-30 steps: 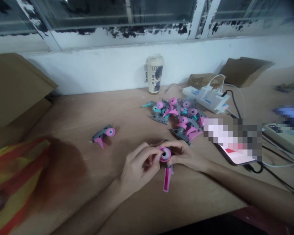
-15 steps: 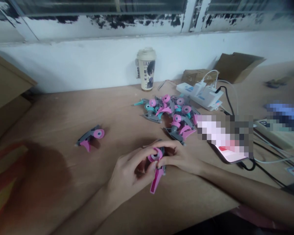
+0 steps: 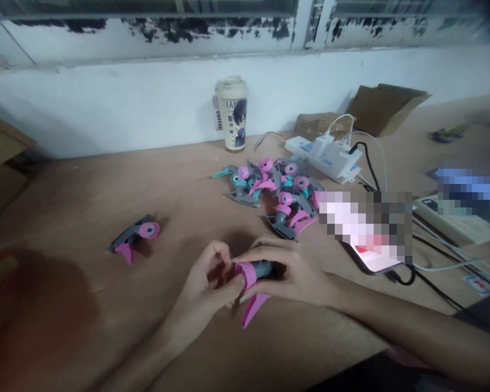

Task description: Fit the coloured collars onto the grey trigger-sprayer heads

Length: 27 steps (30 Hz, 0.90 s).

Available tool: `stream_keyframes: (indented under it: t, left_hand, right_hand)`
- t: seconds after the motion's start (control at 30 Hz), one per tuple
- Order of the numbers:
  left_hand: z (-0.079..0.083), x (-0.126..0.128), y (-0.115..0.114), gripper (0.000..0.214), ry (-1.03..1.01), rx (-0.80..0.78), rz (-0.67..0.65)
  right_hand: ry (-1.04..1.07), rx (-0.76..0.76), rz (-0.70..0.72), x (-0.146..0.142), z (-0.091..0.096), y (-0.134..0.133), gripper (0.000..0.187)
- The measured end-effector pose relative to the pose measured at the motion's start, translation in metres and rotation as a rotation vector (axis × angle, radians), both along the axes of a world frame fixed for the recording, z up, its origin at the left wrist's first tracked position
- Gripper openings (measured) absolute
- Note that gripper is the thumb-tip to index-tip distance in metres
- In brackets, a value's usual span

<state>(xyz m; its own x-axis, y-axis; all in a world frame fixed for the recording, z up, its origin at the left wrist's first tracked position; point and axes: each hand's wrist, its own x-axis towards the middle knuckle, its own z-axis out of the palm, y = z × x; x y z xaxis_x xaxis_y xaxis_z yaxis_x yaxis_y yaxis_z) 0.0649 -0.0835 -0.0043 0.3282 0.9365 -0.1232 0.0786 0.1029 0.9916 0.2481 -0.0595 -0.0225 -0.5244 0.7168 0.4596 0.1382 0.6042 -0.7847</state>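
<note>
Both hands meet over the wooden table point(image 3: 85, 179) at the lower middle of the view, gripping one spray trigger head point(image 3: 253, 277): grey body, pink collar, pink lever pointing down. My left hand point(image 3: 210, 283) pinches the pink collar with fingers curled. My right hand point(image 3: 286, 272) wraps the grey body from the right. A finished-looking trigger head point(image 3: 134, 238) of the same kind lies alone on the table to the left. A pile of pink, grey and teal trigger heads point(image 3: 275, 193) sits just beyond the hands.
A paper coffee cup point(image 3: 231, 113) stands against the white wall. A white power strip point(image 3: 324, 155) with plugs and cables lies to the right, near a phone point(image 3: 371, 253). Cardboard point(image 3: 386, 106) lies at back right, a cardboard box point(image 3: 0, 158) at far left.
The trigger head has been turned in my hands: its pink collar faced the camera before, now it points left and the lever hangs lower. The view has shifted right.
</note>
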Motion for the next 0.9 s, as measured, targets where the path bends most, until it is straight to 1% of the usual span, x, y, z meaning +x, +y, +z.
stream_keyframes:
  t: [0.07,0.13,0.23,0.33,0.47,0.6,0.67,0.73,0.83,0.9]
  left_hand:
    - [-0.001,-0.0007,0.0021,0.027,-0.079,-0.112,-0.054]
    - [-0.0019,-0.0017,0.0042,0.027,-0.105,-0.151,-0.095]
    - [-0.0025,-0.0021,0.0059,0.019,-0.092,-0.13,-0.145]
    - [-0.0027,-0.0013,0.006,0.015,-0.088,-0.115,-0.156]
    - [-0.0028,-0.0001,0.0063,0.017,-0.133,-0.141,-0.162]
    - [0.0001,0.0023,0.0049,0.02,-0.149,-0.138,-0.159]
    - [0.0008,0.0043,0.0034,0.02,-0.131,-0.147,-0.125]
    - [0.0,0.006,0.0024,0.02,-0.135,-0.168,-0.082]
    - [-0.0017,0.0067,0.0033,0.021,-0.212,-0.185,-0.057]
    - [-0.0013,0.0058,0.0051,0.023,-0.265,-0.214,-0.054]
  right_hand:
    - [0.016,0.046,-0.016,-0.0003,-0.0006,-0.001,0.037]
    - [0.035,0.085,-0.028,-0.0009,-0.0016,-0.0015,0.037]
    - [0.045,0.114,-0.043,-0.0012,-0.0028,-0.0018,0.038]
    - [0.046,0.125,-0.048,-0.0008,-0.0034,-0.0021,0.039]
    - [0.033,0.147,-0.031,0.0004,-0.0036,-0.0025,0.038]
    - [0.007,0.173,-0.045,0.0006,-0.003,-0.0024,0.037]
    - [0.025,0.154,-0.055,0.0001,-0.0029,-0.0019,0.038]
    - [0.057,0.101,-0.056,-0.0003,-0.0028,-0.0012,0.038]
    - [0.094,-0.034,-0.03,-0.0001,-0.0026,-0.0002,0.038]
    - [0.081,-0.12,-0.009,0.0006,-0.0024,0.0005,0.039]
